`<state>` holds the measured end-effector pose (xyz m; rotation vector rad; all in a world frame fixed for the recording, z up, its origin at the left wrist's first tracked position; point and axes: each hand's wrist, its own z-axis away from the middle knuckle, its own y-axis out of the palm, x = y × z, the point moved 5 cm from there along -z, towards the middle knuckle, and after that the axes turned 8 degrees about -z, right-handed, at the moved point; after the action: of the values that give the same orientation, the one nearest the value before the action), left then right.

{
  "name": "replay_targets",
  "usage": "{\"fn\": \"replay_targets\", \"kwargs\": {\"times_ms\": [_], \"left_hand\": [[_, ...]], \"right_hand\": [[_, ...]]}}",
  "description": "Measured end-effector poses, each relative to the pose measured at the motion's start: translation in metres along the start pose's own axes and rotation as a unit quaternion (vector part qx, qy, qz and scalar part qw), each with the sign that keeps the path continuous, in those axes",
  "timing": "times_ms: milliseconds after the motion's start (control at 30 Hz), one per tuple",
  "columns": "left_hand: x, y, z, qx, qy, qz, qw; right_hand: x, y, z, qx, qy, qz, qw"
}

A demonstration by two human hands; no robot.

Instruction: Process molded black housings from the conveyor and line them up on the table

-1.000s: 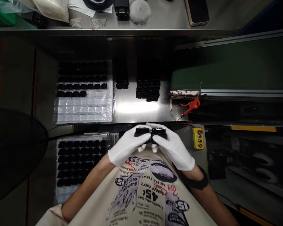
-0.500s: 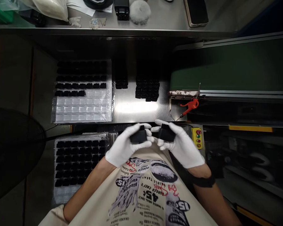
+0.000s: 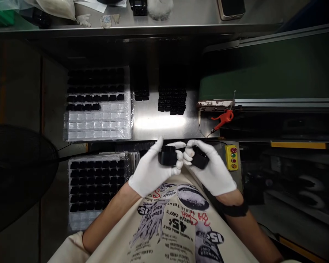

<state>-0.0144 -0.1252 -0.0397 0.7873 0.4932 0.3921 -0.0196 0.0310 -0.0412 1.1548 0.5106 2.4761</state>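
Both hands wear white gloves and are close together in front of my body, below the bench edge. My left hand (image 3: 152, 166) is wrapped round a black plastic part (image 3: 167, 156), its thumb raised along the part's left side. In my right hand (image 3: 211, 170) sits a second black plastic part (image 3: 199, 158), with the fingers curled over its top and left side. The fingertips of the two hands meet or nearly meet between the parts. Finer detail on either part is too dark to make out.
On the steel bench (image 3: 159, 131) lie a clear tray (image 3: 98, 125) partly filled with black parts and a block of black parts (image 3: 172, 100). Below stands another filled tray (image 3: 84, 219). At right are an orange air gun (image 3: 224, 118), a green conveyor (image 3: 263, 73) and a yellow button box (image 3: 231, 157).
My left thumb has lifted away from its earlier place along the part. My right fingers have curled in, and its part is turned. The hands are closer together; the view has shifted slightly.
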Motion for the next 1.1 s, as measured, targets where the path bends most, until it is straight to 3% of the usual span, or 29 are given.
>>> {"fn": "replay_targets", "kwargs": {"times_ms": [133,267,400,600,1100], "left_hand": [[0.005,0.009,-0.004,0.038,-0.021,0.027,0.999],[0.009,0.013,-0.003,0.031,-0.021,0.022,0.999],[0.013,0.016,-0.001,0.009,-0.010,0.010,1.000],[0.019,0.014,0.000,-0.027,0.026,-0.031,0.999],[0.025,0.009,-0.008,-0.004,-0.001,-0.079,0.997]], "right_hand": [[-0.010,-0.002,-0.001,-0.004,0.104,-0.181,0.978],[-0.012,-0.004,0.003,0.046,0.151,-0.225,0.961],[-0.012,-0.006,0.006,0.068,0.130,-0.233,0.961],[-0.010,-0.003,0.011,0.014,0.060,-0.162,0.985],[-0.013,-0.006,0.008,-0.005,0.053,-0.165,0.985]]}}
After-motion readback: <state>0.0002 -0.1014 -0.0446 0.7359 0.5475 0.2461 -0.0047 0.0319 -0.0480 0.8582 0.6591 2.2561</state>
